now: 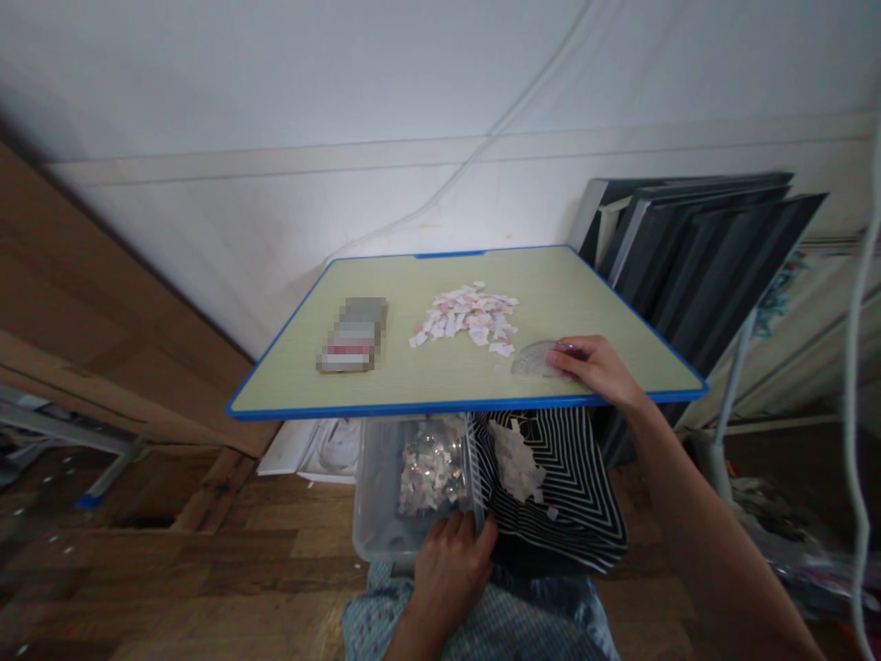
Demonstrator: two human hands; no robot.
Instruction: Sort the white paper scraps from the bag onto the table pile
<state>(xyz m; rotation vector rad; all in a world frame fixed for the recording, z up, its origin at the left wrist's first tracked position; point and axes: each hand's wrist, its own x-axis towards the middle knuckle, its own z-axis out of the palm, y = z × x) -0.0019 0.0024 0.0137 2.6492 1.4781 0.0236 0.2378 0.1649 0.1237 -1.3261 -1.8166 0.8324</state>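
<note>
2 hands in view. Right hand [588, 363] over the near right part of the table [440, 378], thumb and fingers pinching the right end of a clear semicircular piece [529, 360], protractor-like. Piece sits at the tabletop, curved side facing away, just beside the paper scraps [468, 314]. Scraps: white and pinkish, loose heap, middle of table. Left hand [454, 560] low, below table edge, fingers curled over the near right corner of a clear plastic bin [375, 500], grasping the rim; fingertips partly hidden. Bin holds mixed scraps [432, 470], some shiny. Right of bin, touching or nearly so: black-and-white striped bag [582, 487] with more pale scraps [516, 464] on it. Table left side: 1 rectangular item [353, 335], pixelated, can't tell what. Blue edging round the table. Dark flat panels [695, 229] lean at right by the wall [275, 211]. Patterned fabric [375, 615] on the lap.
</note>
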